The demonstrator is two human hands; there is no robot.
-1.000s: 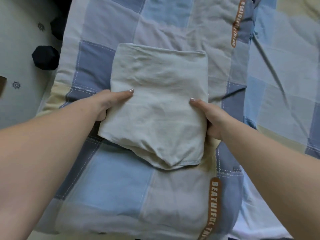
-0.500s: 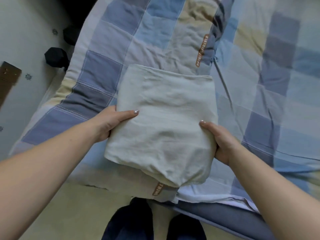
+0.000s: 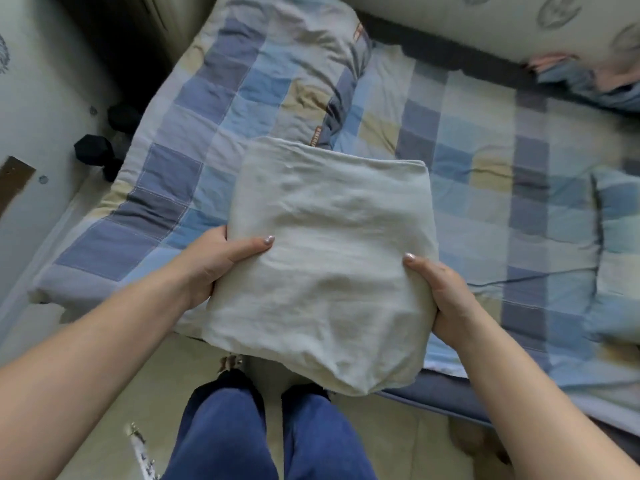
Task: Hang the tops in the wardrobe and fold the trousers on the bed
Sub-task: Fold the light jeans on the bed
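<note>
Views: one, head-worn, wide-angle
Position: at the person's head, standing at the bed's (image 3: 485, 209) near edge
Facing: forward and steeply down, past both forearms to the floor (image 3: 104, 393)
Range: close; left hand (image 3: 221, 261) and right hand (image 3: 443, 292) sit mid-frame, folded trousers (image 3: 329, 258) fill the centre
Bottom edge: person's own legs (image 3: 263, 434)
Edges: lens bends lines; right side blurred
Overlap: n/a, single view
</note>
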